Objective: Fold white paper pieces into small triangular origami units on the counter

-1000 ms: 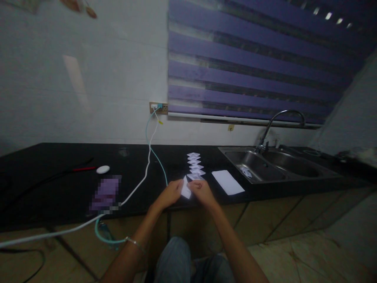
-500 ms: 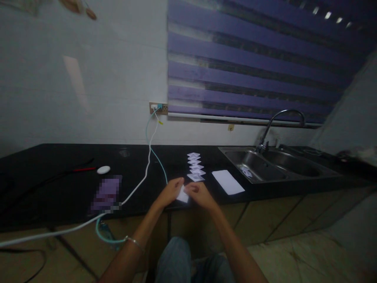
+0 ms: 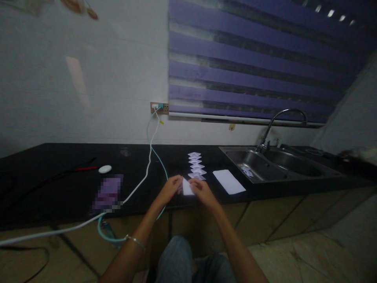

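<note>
Two hands on my feed, left (image 3: 171,188) and right (image 3: 203,191), fingers of each pinched on opposite sides of one white paper (image 3: 187,188). It's near the front edge of the counter (image 3: 176,157), which runs just nearside of the fingers; the back edge is well beyond them. More room left than right, from what I can see.

Counts: one paper between the fingers, at least four folded pieces (image 3: 194,161) in a row just past the fingertips (they overlap, so no exact number from me), one sink (image 3: 294,179) with two bowls, two cables.

Around that: blank sheets (image 3: 229,181) sit near the right fingers, sink farther right. The teal cable (image 3: 160,163) gets in the way most, passing right by the left hand. White cable (image 3: 149,161), white disc (image 3: 105,169) and a pixelated purple thing (image 3: 108,190) lie farther left.
</note>
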A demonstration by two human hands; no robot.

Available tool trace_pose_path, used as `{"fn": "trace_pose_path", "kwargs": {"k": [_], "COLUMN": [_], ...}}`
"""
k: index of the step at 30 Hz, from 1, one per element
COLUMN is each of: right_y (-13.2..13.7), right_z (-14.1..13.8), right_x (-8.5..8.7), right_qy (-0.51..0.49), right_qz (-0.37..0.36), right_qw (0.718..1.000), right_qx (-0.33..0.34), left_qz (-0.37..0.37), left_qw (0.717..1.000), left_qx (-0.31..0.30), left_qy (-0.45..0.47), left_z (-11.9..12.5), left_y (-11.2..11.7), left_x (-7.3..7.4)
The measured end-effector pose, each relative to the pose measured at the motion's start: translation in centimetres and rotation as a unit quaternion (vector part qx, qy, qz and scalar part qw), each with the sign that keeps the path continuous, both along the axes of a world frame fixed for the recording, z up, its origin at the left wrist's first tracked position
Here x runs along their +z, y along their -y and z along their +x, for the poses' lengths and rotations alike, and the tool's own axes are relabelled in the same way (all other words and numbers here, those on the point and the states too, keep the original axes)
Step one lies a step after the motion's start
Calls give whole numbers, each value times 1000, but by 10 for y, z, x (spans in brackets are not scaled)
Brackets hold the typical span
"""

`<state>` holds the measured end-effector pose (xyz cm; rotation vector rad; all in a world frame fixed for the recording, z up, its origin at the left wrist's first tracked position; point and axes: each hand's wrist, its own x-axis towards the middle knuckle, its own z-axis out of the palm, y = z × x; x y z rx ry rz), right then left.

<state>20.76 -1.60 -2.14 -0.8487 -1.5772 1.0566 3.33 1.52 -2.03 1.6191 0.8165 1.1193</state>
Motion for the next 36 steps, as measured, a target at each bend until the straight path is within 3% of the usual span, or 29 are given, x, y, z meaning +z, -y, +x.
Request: {"fn": "trace_pose_path", "kwargs": {"k": [5, 10, 15, 25, 36], "right_y": [1, -2, -8, -10, -6], "right_z": [2, 6, 6, 6, 1], "right_x": [1, 0, -6, -2, 2], "right_qy": [-34, -31, -53, -45, -9], "right_qz": [4, -5, -11, -25, -40], "right_qw": [999, 999, 999, 999, 999], "right_qx": [-3, 21, -2, -1, -7], "left_qz": [-24, 19, 76, 43, 78], "left_qw": [999, 1000, 996, 996, 988], "left_qx": [-26, -1, 13, 22, 79], "left_qy": [32, -6, -37, -69, -111], "left_z": [1, 2, 2, 4, 5], "left_y": [-4, -2, -1, 5, 13], "left_x": [-5, -1, 1, 3, 10]}}
